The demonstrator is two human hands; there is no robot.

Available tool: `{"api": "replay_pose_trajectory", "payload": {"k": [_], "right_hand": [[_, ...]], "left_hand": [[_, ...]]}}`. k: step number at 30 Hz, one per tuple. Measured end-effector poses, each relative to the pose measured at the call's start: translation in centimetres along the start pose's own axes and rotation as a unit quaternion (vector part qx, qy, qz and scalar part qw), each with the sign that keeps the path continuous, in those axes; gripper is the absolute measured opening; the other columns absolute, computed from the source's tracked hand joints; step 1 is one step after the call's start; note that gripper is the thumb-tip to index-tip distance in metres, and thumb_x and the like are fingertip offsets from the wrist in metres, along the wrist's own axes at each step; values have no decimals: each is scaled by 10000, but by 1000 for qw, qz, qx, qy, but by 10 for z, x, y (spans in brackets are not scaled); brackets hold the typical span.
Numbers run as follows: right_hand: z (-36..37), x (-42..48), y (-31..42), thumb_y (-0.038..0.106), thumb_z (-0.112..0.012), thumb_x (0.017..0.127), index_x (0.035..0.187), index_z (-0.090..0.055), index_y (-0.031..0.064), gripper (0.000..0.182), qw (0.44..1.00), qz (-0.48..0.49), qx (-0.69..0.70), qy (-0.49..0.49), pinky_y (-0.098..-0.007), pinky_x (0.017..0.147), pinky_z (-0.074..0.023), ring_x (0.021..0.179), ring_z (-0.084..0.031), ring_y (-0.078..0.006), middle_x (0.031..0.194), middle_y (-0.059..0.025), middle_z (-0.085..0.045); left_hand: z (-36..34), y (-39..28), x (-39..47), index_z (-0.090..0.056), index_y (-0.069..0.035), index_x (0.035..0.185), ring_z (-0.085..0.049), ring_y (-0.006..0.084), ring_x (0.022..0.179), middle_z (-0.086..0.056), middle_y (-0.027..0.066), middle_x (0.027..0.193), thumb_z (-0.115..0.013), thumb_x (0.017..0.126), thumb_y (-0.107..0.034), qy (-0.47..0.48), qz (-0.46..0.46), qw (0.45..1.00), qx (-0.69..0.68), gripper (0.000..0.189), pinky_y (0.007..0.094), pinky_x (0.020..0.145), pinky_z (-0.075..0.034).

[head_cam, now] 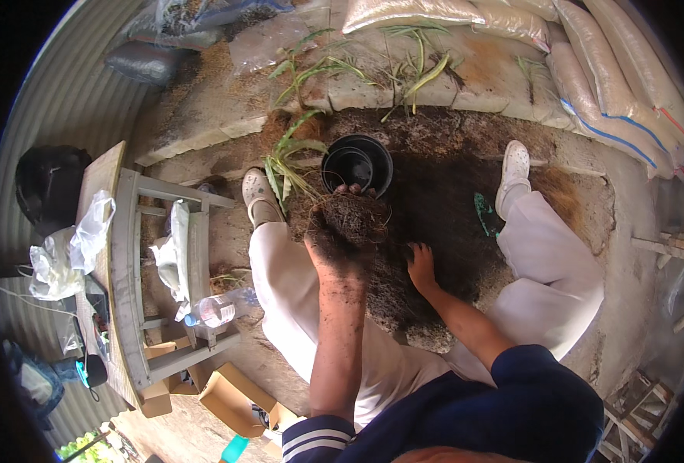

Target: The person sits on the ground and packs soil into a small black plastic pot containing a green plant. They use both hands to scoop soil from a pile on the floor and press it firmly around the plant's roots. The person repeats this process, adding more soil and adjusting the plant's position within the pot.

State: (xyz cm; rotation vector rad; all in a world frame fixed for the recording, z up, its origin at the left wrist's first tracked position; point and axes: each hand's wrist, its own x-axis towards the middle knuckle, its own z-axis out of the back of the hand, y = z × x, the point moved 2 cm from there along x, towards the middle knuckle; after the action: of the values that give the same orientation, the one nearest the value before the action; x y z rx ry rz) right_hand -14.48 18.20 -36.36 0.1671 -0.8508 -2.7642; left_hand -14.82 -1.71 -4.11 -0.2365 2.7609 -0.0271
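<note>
My left hand (342,243), dark with soil, is shut on a clump of soil and fibrous roots (350,217). Fine roots stick out around the clump. Just beyond it stands a round black plastic pot (386,165), with a smaller black pot (353,164) seated inside. Left of the pots, a plant with long pale-edged leaves (287,153) leans; its stems run toward the clump, but whether they join it cannot be told. Over the dark loose soil (434,197), my right hand (421,266) is low with fingers slightly apart, nothing seen in it.
A green hand trowel (483,213) lies on the soil by my right leg. More uprooted plants (420,69) rest on the concrete ledge. Full sacks (597,87) line the far right. Leftward are a wooden bench (128,272), a plastic bottle (217,311) and a cardboard box (238,399).
</note>
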Motion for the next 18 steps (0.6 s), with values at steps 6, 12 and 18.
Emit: {"api": "replay_pose_trajectory", "payload": {"k": [6, 12, 18], "right_hand": [[5, 16, -15, 153, -688, 859, 1166, -603, -24, 365, 930, -252, 249, -99, -418, 894, -472, 1023, -597, -325, 1164, -182, -605], [47, 61, -7, 255, -708, 868, 1183, -626, 24, 398, 630, -428, 644, 65, -329, 823, -473, 946, -605, -207, 1095, -84, -642], [85, 121, -22, 269, -717, 864, 1125, -660, 48, 347, 885, -115, 265, 365, -246, 649, -432, 674, -536, -122, 820, -13, -609]], "left_hand": [[-9, 4, -2, -566, -17, 1102, -589, 328, 1031, -632, 157, 1067, -371, 958, -304, -30, -27, 999, 12, 375, 470, 959, -468], [-4, 9, 0, -578, -32, 1093, -609, 304, 1000, -640, 144, 1044, -410, 945, -283, -16, -20, 1000, 13, 336, 492, 940, -482], [-7, 22, 9, -571, -46, 1110, -594, 306, 1012, -630, 143, 1060, -392, 960, -311, -56, -16, 998, 18, 353, 493, 939, -468]]}}
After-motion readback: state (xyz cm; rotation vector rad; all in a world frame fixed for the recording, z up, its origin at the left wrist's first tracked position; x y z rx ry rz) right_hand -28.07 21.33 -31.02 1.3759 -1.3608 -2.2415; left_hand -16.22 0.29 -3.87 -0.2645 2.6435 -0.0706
